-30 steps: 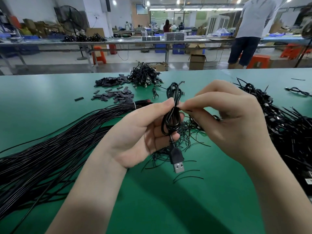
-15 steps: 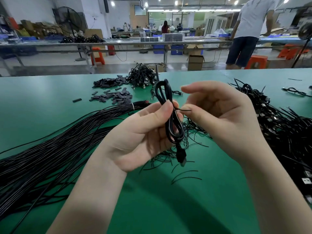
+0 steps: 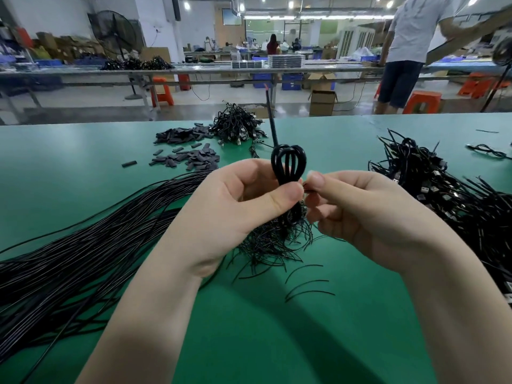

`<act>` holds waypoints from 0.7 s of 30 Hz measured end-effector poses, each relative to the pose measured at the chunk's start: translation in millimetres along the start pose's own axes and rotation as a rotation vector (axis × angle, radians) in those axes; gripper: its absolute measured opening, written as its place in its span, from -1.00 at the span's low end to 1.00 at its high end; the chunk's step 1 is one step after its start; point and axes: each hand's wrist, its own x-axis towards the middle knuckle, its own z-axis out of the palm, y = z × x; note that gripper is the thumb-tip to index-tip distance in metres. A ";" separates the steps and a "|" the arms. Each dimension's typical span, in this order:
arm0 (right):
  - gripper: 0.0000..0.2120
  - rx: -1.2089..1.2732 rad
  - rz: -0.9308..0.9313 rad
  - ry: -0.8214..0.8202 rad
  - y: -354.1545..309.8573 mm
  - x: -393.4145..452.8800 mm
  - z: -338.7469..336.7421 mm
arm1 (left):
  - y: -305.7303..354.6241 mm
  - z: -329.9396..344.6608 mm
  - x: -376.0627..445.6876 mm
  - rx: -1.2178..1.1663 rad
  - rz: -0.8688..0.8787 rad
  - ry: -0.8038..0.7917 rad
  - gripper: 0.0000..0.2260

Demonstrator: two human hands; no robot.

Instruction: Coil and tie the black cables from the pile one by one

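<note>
The coiled cable [image 3: 288, 166] stands upright above the middle of the green table [image 3: 83, 162], its loops fanned out above the pinch and one loose end poking up behind. To tie it well, the wire tie should probably be twisted snug right at the waist while the loops stay bunched. The left hand [image 3: 235, 206] is clamped on that waist with thumb and fingers; the right hand [image 3: 360, 212], touching it, pinches something thin there, likely the tie.

Coiled cable [image 3: 288, 166] now upright, plug hidden.
</note>
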 end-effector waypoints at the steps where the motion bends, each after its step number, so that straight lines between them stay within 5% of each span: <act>1: -0.76 0.008 0.016 -0.013 -0.1 0.0 0.1 | 0.5 -0.3 -0.6 0.040 0.025 -0.012 -0.83; 7: -0.76 0.016 -0.026 0.001 0.5 -0.4 -1.7 | 1.9 -0.6 -1.5 0.241 0.107 -0.021 -0.83; 21: -0.83 -0.036 -0.404 0.117 1.8 -0.2 7.9 | 1.3 12.4 0.8 0.174 0.170 0.243 -0.93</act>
